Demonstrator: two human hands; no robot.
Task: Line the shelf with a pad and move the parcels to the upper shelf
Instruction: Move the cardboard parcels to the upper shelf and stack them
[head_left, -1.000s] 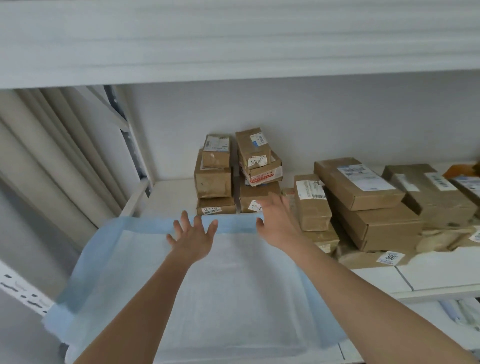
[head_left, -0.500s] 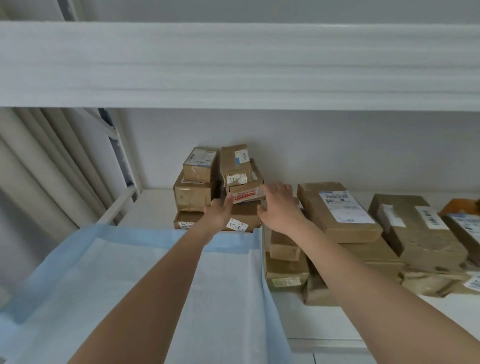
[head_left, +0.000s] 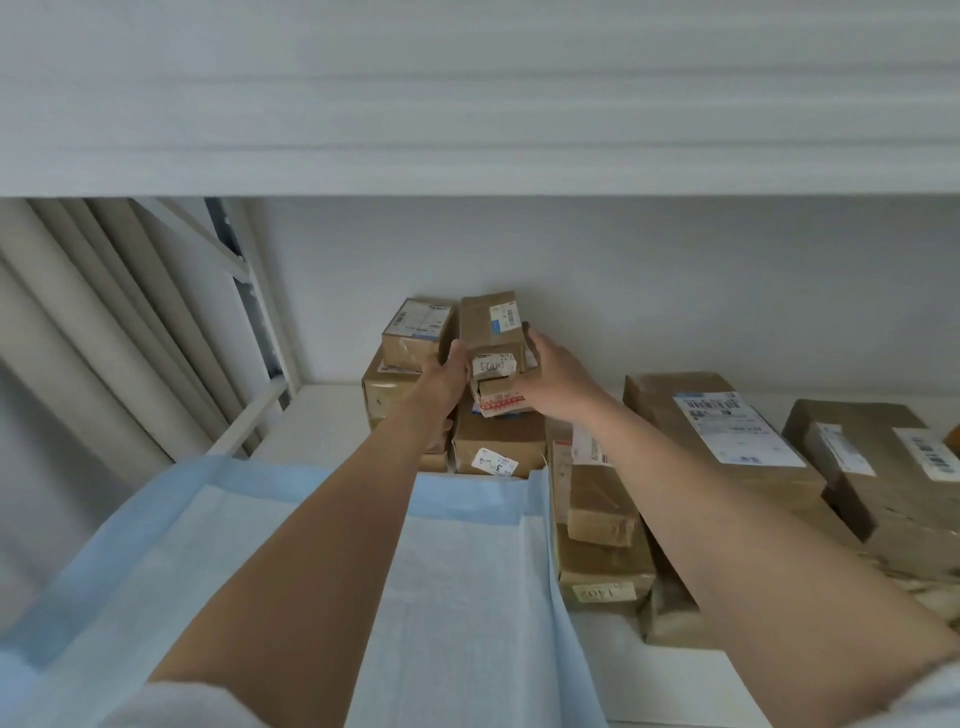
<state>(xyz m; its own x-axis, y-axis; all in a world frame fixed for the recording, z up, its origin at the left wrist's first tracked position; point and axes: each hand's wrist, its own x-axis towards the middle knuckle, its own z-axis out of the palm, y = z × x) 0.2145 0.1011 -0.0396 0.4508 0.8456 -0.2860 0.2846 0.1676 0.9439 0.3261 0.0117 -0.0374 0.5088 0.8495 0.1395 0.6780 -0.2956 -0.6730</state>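
Parcels (head_left: 493, 358) sit in a brown stack at the middle of the frame, against the back wall (head_left: 675, 291), and both hands are on the top ones. The left hand (head_left: 441, 379) curls its fingers round the left side of the small top parcels, and the right hand (head_left: 556, 379) curls round the right side, so the pile is squeezed between them. I think two hands are used because the little boxes are loose on each other and could slide apart if only one side was held. The blue pad (head_left: 467, 571) lies flat on the shelf (head_left: 322, 415) in the lower left of the frame, under the arms, and its far edge comes right up to the bottom box of the stack. So the lining step looks done and the moving step is starting. More parcels, the big boxes (head_left: 727, 431), fill the right side of the frame and sit just beside the pad's right edge. The upper shelf (head_left: 467, 130) runs as a wide white band across the top of the frame, with its front edge hanging over the stack. To get out, the parcels likely have to come toward the bottom of the frame first, over the pad where there is open room, and then go up past that white edge. Another small box (head_left: 415, 332) stands just left of the held ones and could get bumped.
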